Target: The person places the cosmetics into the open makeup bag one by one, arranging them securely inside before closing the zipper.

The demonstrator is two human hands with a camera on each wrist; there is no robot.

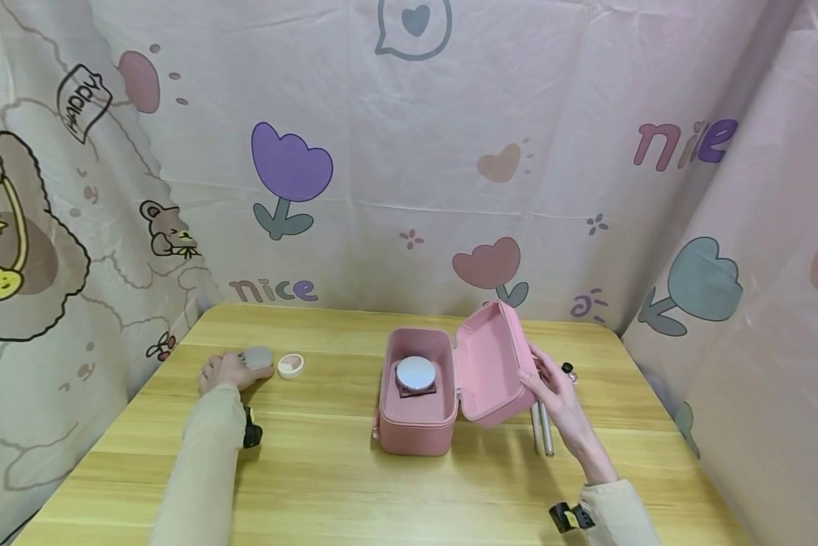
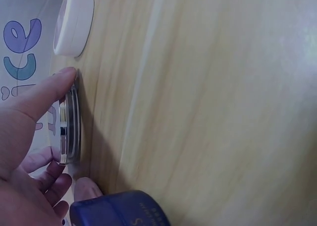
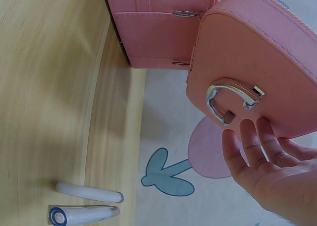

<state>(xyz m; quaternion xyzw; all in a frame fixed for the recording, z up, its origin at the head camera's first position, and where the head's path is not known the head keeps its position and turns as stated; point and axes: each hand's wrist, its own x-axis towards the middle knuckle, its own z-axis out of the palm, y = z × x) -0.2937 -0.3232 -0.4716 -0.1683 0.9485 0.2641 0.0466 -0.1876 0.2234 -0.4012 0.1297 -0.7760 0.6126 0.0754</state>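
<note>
On the left of the table my left hand (image 1: 226,371) grips a round flat compact (image 2: 69,124), thumb along one edge and fingers at the other. A dark blue container (image 2: 119,208) with gold lettering is close by these fingers in the left wrist view. At the right, my right hand (image 1: 552,390) holds the rim of the raised lid of a pink cosmetic case (image 1: 415,438), its thumb at the rim and fingers against the outside (image 3: 267,146). The lid (image 1: 493,364) leans outward, hinged to the case. Inside lie a round pale disc (image 1: 415,373) and a dark square palette (image 1: 417,393) beneath it.
A small white round pot (image 1: 290,365) sits right of the compact. Two silver tubes (image 1: 546,431) and a small black-capped item (image 1: 568,368) lie beside the lid, partly hidden by my right hand. Behind the wooden table (image 1: 313,485) hangs a printed curtain (image 1: 381,258).
</note>
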